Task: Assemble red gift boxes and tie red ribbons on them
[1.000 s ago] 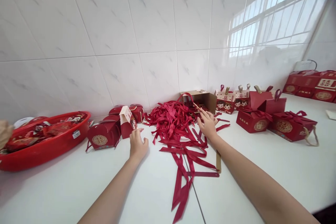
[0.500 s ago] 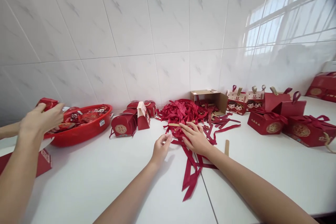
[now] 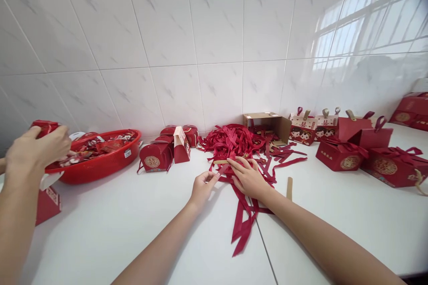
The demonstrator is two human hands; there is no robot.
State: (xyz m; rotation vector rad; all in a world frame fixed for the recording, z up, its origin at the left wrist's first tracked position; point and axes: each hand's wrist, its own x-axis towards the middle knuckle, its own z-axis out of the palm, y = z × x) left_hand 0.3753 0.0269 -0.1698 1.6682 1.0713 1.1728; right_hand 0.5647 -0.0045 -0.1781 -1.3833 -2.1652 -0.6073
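Note:
A tangled heap of dark red ribbons [image 3: 230, 140] lies near the wall, with loose ends trailing toward me. At its near left side, my left hand [image 3: 203, 189] is closed, thumb and finger pinching the end of a short red ribbon [image 3: 223, 169]. My right hand [image 3: 249, 179] lies on the heap with its fingers stretched out and palm down. By its fingertips is a gold strip [image 3: 220, 161]. What lies under the right palm is hidden. Another gold strip [image 3: 289, 188] rests on the white table beside my right forearm.
At left, a co-worker's hand [image 3: 38, 147] holds a red packet near a red basin [image 3: 100, 167] of wrapped sweets. Small red gift boxes [image 3: 156, 156] stand left of the ribbons. An open cardboard box [image 3: 284, 129] is behind; more red gift boxes [image 3: 343, 156] stand right.
My left thumb and finger now hold a red ribbon end that did not show between them before. My right hand stays nearly in place. The co-worker's hand with the packet has shifted left.

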